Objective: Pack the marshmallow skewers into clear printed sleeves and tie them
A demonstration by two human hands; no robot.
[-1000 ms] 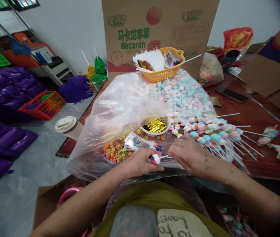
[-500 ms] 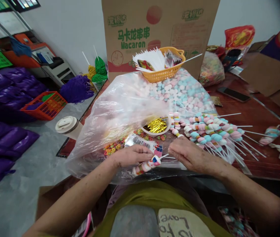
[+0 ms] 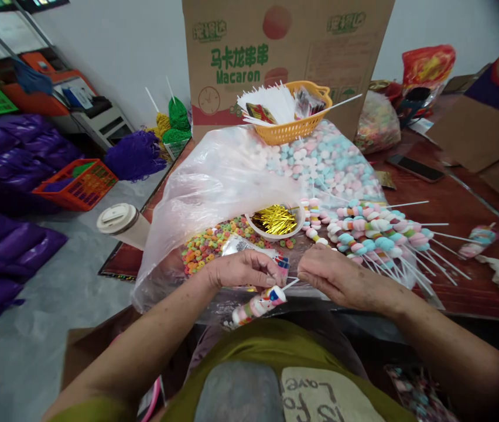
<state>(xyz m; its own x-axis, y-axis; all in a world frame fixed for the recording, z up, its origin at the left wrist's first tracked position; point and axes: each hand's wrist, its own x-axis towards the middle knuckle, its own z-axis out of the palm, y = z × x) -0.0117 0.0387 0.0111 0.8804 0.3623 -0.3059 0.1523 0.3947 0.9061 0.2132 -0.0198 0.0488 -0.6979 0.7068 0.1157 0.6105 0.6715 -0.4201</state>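
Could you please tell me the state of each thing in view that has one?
Left hand, fingers curled
Right hand, fingers curled
Near skewer, wrapped, slanting
Skewer heap, unwrapped
White bowl, holding gold strips
Yellow basket, holding white sticks
Cup, lidded
Phone, flat, screen dark

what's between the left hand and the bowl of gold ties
A printed wrapper, partly hidden by the left hand, and loose colored rings by the bowl, as the head view shows.
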